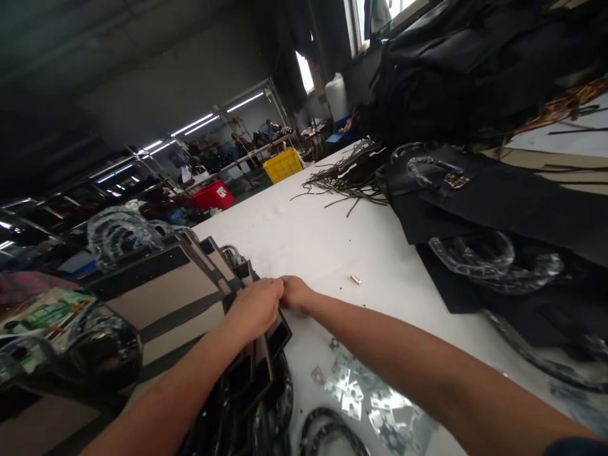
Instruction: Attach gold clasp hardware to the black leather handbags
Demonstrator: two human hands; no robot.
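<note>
My left hand [256, 307] is closed over the right edge of a leaning stack of black-edged bag panels [178, 291] with pale inner faces. Close against it, my right hand [295, 294] is also closed at the stack's edge. Its fingertips are hidden, and which panel the two hands grip is partly covered. Handles wrapped in clear plastic [121, 234] stick out above the stack. On the white table to the right of my hands lies a small gold-coloured metal piece [355, 279].
Thin metal plates [351, 386] lie scattered below my right forearm, beside a black looped handle [330, 430]. Black panels with wrapped handles [494, 259] fill the table's right side. Dark strips [351, 180] are heaped at the far edge. Yellow [283, 166] and red [212, 196] crates stand beyond.
</note>
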